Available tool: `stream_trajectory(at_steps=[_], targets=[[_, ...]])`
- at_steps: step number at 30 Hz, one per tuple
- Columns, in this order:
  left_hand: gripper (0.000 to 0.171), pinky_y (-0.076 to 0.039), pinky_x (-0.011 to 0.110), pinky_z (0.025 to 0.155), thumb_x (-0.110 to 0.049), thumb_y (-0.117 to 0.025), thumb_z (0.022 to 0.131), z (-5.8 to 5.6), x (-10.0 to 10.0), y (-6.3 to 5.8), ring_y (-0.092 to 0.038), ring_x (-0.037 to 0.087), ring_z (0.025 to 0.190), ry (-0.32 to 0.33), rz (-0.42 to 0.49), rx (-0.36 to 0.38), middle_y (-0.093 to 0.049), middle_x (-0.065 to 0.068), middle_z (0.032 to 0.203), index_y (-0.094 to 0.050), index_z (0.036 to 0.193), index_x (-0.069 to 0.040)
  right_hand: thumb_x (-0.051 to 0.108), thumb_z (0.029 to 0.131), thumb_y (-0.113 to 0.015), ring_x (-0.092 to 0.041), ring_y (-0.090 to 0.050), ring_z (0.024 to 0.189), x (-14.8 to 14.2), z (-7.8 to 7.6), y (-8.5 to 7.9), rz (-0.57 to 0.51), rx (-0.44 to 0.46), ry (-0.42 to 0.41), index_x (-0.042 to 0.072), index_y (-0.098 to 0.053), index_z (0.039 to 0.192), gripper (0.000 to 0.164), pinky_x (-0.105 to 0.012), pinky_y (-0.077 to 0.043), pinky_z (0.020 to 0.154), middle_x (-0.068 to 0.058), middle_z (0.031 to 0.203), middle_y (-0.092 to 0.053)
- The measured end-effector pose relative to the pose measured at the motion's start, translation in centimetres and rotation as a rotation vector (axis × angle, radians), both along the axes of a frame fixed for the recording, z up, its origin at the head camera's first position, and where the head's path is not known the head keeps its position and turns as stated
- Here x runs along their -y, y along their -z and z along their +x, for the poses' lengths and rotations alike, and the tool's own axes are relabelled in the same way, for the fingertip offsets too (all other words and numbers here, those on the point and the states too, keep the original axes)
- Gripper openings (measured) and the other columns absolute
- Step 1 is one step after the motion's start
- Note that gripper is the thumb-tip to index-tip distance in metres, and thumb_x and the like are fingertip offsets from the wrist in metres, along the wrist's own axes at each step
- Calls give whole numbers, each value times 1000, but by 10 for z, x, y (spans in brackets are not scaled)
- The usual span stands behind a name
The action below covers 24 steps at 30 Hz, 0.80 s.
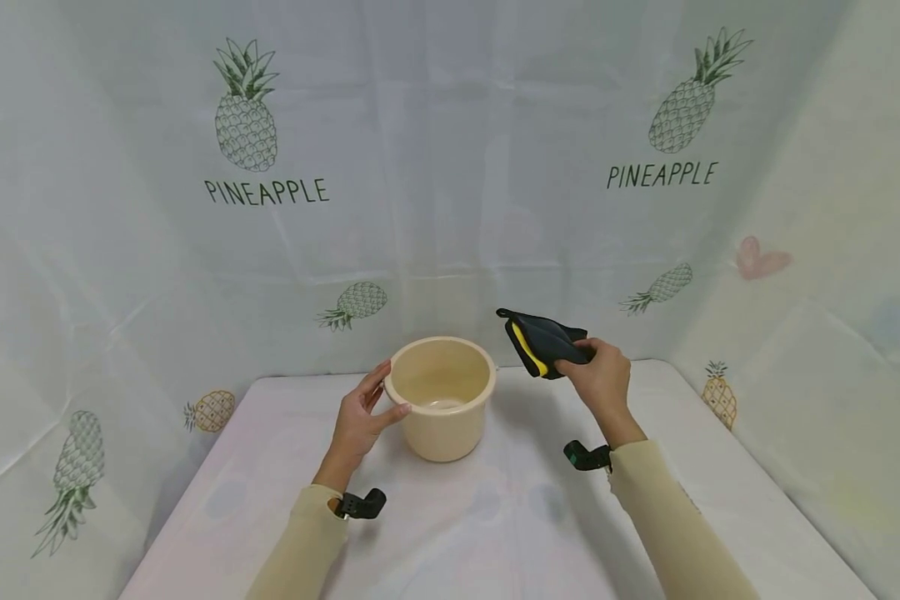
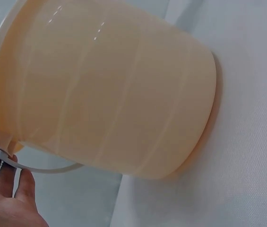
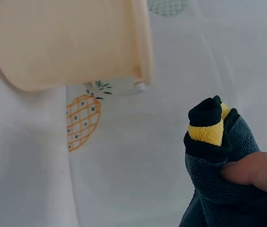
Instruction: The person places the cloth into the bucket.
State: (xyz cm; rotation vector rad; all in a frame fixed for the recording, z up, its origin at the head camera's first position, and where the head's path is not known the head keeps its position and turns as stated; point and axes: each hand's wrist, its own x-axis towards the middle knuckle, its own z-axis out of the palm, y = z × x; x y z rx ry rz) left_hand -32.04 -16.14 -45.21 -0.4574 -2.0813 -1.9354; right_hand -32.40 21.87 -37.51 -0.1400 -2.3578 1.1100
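Bucket [image 1: 445, 437] stands upright, left hand [image 1: 358, 421] gripping its rim [image 1: 450, 411], presumably for steadiness; right hand [image 1: 603, 379] pinches folded cloth [image 1: 546, 340] aloft.

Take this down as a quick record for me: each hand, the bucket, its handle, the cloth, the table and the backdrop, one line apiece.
Left hand: holds the rim of the bucket
Right hand: grips the cloth
Bucket: cream, upright on the table, no contents visible in the head view
Handle: pale, joined near the rim
Cloth: dark with yellow showing, folded, held up apart from the bucket
Table: pale covering with faint coloured patches
Backdrop: pale sheeting printed with pineapples
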Motion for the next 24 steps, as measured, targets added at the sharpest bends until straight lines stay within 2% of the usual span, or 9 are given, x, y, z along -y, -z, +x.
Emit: stream_trajectory(at_steps=[11,24], targets=[[81,-30,34,128,-3,-88,84,0,1,1,-31,23,156,8,10,6,-42,6,165,-50,156,-4,18,89,-80,-47,-66,108,-1,7,-22,-19,-27,-27,-7,-70,127,46,-58,-59,93,-30,119,-71],[79,-29,37,129,0,-87,85,2,-1,-3,-31,24,156,6,19,1,-41,8,165,-49,155,0,18,89,-80,-45,-65,108,10,9,-25,-36,-22,-44,-6,-70,126,46,-57,-59,93,-29,118,-71]])
